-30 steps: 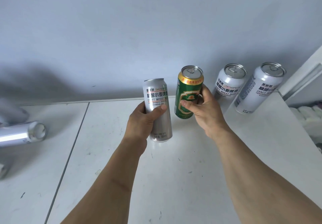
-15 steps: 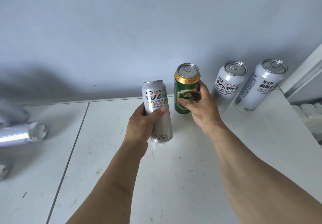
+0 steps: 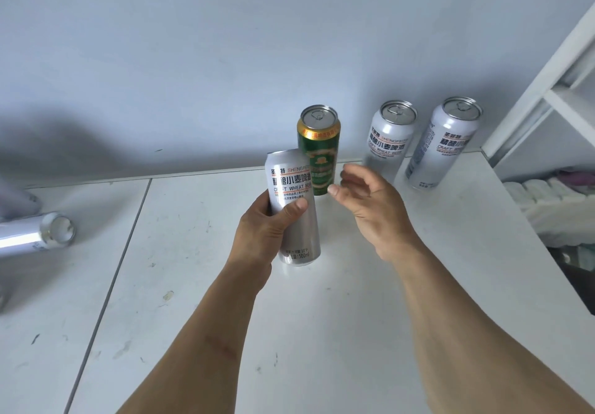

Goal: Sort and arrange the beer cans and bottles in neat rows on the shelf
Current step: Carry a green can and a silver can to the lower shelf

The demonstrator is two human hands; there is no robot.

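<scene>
White shelf boards (image 3: 370, 317) run below you against a pale grey-blue wall (image 3: 225, 43), with a seam (image 3: 106, 288) between two panels running toward you on the left. Your left hand (image 3: 267, 230) grips a tall silver craft wheat beer can (image 3: 291, 207), thumb across the front and fingers curled behind it; the can's long axis is close to upright, its top tipped slightly left, and you cannot tell whether its base touches the board. Just behind it, the green beer can with a gold rim (image 3: 318, 153) stands upright near the wall, pull-tab top facing up. Your right hand (image 3: 370, 201) hovers just beside the green can, fingers loosely curled and apart, holding nothing and touching nothing.

To the right, two more silver wheat beer cans stand upright along the wall: the nearer one (image 3: 388, 143) and the far one (image 3: 442, 146), apart from each other, the far one near the shelf's right edge. A white shelf upright (image 3: 541, 92) rises past that edge. At the far left, a silver can lying on its side (image 3: 35, 236) points its open round end toward the right, its long axis roughly parallel to the wall. Bare board lies between the lying can and your left hand, and in front of both forearms.
</scene>
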